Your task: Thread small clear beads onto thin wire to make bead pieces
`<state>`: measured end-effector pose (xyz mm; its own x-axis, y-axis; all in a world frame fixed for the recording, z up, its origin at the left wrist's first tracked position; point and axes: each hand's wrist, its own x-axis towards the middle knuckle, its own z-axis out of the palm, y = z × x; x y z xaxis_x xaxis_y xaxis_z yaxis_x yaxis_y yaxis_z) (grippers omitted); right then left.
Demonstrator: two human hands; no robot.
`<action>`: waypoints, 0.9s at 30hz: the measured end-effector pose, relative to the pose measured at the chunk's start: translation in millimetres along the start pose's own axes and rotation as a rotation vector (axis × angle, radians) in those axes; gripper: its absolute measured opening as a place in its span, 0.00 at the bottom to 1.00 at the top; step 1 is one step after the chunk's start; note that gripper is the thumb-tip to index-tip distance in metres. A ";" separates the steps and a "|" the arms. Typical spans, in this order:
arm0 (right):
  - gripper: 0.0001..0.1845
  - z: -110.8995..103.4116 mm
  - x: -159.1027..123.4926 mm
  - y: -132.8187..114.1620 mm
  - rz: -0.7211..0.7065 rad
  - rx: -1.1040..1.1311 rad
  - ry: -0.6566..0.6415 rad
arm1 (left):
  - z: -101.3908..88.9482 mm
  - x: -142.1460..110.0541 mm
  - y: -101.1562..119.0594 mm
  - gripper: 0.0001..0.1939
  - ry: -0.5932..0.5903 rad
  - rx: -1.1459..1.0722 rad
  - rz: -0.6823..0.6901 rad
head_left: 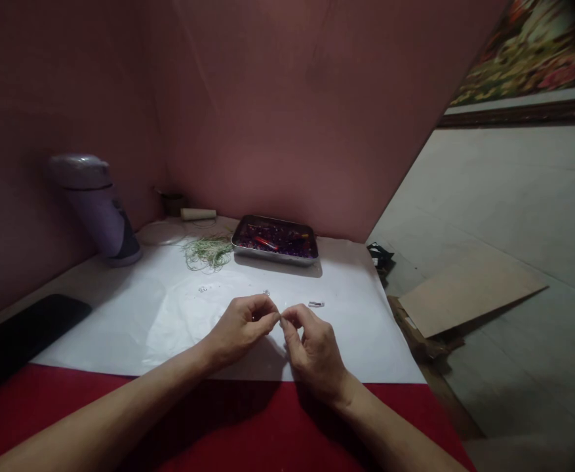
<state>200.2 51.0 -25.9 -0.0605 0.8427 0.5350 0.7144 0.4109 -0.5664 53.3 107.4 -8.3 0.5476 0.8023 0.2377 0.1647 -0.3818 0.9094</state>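
Over the white sheet (366,347), my left hand (242,328) and my right hand (317,347) meet fingertip to fingertip. Both are closed in a pinch, thumb against forefinger. Whatever they pinch is too small to make out. Just beyond them lie a small metal clip-like piece (317,304) and some tiny clear bits (266,292), with more tiny bits (202,289) farther left. Behind these stands a metal tray (275,258) filled with dark purple beads, a red-handled tool (266,244) lying on top. A tangle of pale green thread (208,253) rests left of the tray.
A purple bottle (98,216) stands at the left, with a black flat object (31,328) nearer me. At the back left is a pale roll (197,214). Pink walls (267,118) close off the back and left. Red cloth (208,419) covers the near edge; cardboard (469,288) lies right.
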 end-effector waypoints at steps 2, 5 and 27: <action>0.05 -1.3 1.2 0.3 -0.019 -0.040 0.009 | -3.4 1.5 1.0 0.09 -0.005 -0.014 -0.009; 0.06 -6.0 3.7 0.0 -0.023 -0.033 0.070 | -17.9 7.8 0.0 0.13 0.139 -0.076 -0.045; 0.06 -5.3 2.3 1.6 0.269 0.516 0.148 | -64.4 35.6 -51.1 0.07 0.299 0.748 -0.138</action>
<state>204.9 51.7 -22.2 0.1995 0.8984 0.3913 0.2582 0.3371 -0.9054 11.5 185.1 -24.3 0.2580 0.9126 0.3172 0.7765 -0.3912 0.4939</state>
